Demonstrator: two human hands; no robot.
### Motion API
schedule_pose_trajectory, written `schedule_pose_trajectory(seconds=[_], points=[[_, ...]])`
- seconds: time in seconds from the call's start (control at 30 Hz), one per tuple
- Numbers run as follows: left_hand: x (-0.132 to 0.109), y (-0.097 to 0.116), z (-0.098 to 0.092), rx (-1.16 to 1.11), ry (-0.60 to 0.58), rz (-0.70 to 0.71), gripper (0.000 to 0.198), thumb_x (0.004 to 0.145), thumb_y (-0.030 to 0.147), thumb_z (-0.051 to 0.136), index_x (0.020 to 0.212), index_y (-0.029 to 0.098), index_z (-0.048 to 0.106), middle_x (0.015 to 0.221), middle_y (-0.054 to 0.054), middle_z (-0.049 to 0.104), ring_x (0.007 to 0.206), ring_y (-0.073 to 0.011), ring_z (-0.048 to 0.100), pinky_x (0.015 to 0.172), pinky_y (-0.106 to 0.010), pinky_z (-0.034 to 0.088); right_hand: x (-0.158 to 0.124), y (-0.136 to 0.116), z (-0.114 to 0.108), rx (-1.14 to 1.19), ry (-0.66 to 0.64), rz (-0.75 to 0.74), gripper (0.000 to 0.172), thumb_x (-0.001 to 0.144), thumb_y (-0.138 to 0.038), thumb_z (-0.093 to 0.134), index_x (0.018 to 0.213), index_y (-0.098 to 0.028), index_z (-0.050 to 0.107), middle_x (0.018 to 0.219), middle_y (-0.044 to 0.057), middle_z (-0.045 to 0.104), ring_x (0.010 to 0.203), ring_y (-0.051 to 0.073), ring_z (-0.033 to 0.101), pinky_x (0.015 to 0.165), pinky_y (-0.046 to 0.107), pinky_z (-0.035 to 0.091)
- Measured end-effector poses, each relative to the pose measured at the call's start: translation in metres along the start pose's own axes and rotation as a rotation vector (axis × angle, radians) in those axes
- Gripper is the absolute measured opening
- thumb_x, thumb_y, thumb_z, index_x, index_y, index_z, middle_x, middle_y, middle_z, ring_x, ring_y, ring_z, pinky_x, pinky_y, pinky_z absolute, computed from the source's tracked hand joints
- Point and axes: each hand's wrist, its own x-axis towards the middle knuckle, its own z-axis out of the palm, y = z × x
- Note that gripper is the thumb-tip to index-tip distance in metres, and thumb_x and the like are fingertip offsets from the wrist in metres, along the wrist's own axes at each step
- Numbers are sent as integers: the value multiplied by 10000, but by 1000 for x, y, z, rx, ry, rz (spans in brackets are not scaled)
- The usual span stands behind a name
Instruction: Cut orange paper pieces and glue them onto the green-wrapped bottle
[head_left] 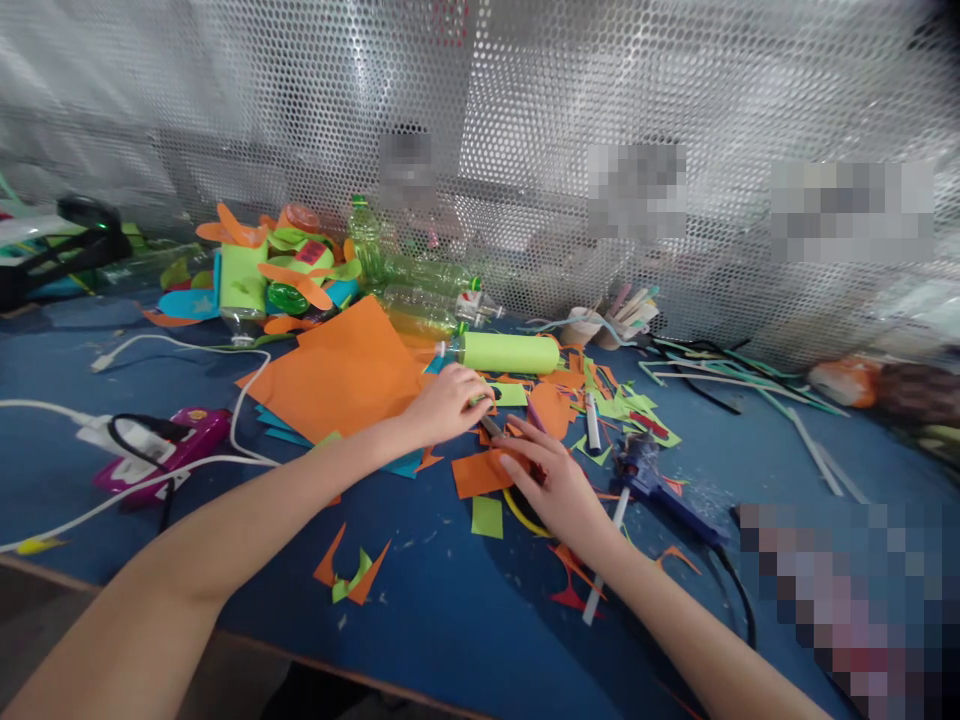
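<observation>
My left hand (452,405) is closed above the middle of the blue table, its fingers curled together; a small dark and green bit shows at the fingertips, too small to name. My right hand (556,487) lies low over the scraps, fingers stretched and thumb apart. A grey blade-like piece (491,426) sits between the two hands. Beneath the right fingertips is an orange paper piece (474,476), beside a green paper square (487,517). Part of a yellow curved strip (521,512) shows under that hand. Behind the hands lies a bottle wrapped in green paper (510,353).
Large orange sheets (345,365) lie left of the hands. A blue glue gun (667,490) with a cord rests at right, near a white marker (592,424). Plastic bottles (427,300) and paper-covered models (244,275) stand behind. A purple power strip (172,455) trails cables.
</observation>
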Motion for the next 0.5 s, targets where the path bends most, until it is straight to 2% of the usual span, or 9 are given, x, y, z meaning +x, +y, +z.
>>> schedule_pose_trajectory(seconds=[0.1,0.2,0.33,0.43,0.5], points=[[0,18,2,-109,-70,32,327,903,384,372,810,163,595,777,-49,609,809,-175,537,805,-319,398,5,13,-8,-185,114,-57,260,866,-286,454,1008,-222,662,1221,101,552,1115,251,503,930,448,393],[-4,27,-1,-115,-185,36,385,821,533,457,817,163,563,793,-61,591,789,-195,523,742,-314,407,10,34,-18,-417,187,-38,286,852,-196,434,1064,-175,625,1155,118,583,1067,262,512,927,457,379],[-7,28,-9,-25,-369,45,603,642,635,599,1020,171,521,1003,-114,564,936,-274,475,786,-356,394,12,59,-23,-573,82,-12,311,858,-161,396,1090,-158,603,1085,113,629,975,252,537,886,424,401],[-6,24,-14,-17,-469,26,602,664,553,633,1120,189,485,1065,-114,554,966,-276,462,805,-352,381,12,63,-22,-599,24,-19,299,879,-181,379,1049,-158,624,1057,107,640,977,243,534,889,398,396],[-5,19,-16,-77,-493,17,586,689,495,638,1164,204,458,1063,-95,564,943,-253,474,771,-320,387,12,58,-22,-601,45,-20,304,897,-207,357,1017,-157,632,1050,110,634,990,244,527,902,401,383]])
